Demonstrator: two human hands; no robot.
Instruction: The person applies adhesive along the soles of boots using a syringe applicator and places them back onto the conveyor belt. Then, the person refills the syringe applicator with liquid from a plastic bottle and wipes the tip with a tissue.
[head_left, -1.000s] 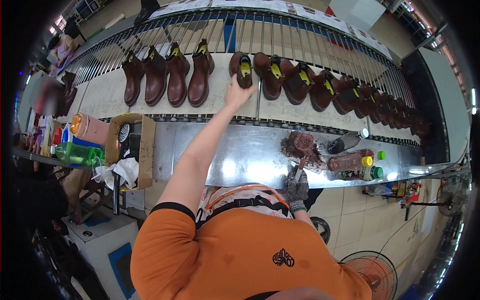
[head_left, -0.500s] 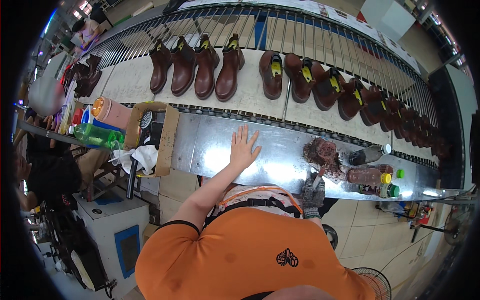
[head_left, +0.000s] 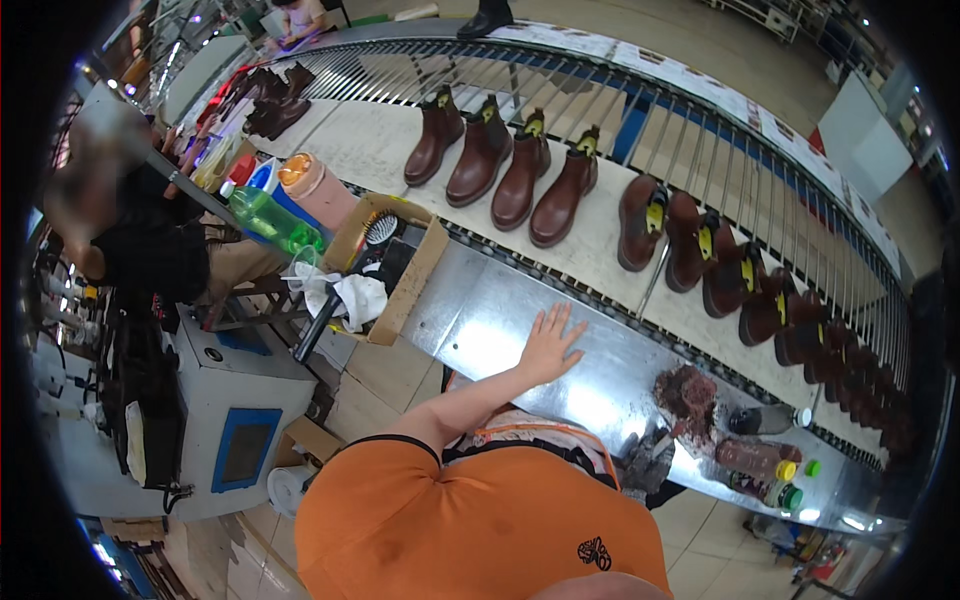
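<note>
The person's left hand (head_left: 550, 345) lies flat, palm down, on the long shiny sheet-metal workbench (head_left: 480, 310), its fingers spread wide and holding nothing, with the bare forearm running back toward the orange-shirted shoulder at the near edge. The right hand (head_left: 648, 462) sits low at the near right of the bench, dark as if gloved and partly hidden behind the body, so I cannot tell whether it is clasped or loose; it appears to be just beside a fuzzy dark-brown brush or pad (head_left: 686, 392) resting on the metal. Right of that pad lie a brown bottle with a yellow cap (head_left: 748, 458) and a dark bottle with a green cap (head_left: 765, 492), both on their sides. Beyond the bench, on the far side, a pale conveyor belt (head_left: 370, 140) carries a row of brown leather ankle boots with yellow tags (head_left: 520, 180), the four on the left standing upright close together, while further boots (head_left: 700, 250) to the right lie tipped over and trail away toward the far right rim. At the left end of the bench an open cardboard box (head_left: 400, 290) holds a round brush and white crumpled cloths (head_left: 345, 295). Left of it stand a green plastic bottle (head_left: 272, 218) and a pinkish cylindrical container with an orange top (head_left: 312, 188). Another person in dark clothes (head_left: 150, 250) sits at the far left, near a grey machine cabinet (head_left: 235, 415).
</note>
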